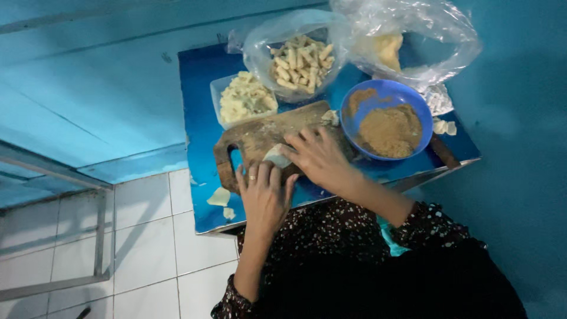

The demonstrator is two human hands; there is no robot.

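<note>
left hand (264,192): flat, fingers spread | right hand (317,155): fingers curled down

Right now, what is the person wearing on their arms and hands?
Both forearms are bare. The sleeves are dark with tiny pale dots and stop near the elbows. The left hand has a thin ring on one finger. The right hand shows no ring or glove.

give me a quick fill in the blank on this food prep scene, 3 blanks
1. Both hands, left hand and right hand, press a pale wrapper on the wooden ____.
2. The brown crumbs sit in a ____ bowl.
3. The finished rolls lie in a clear plastic ____.

Missing words: board; blue; bag
</note>
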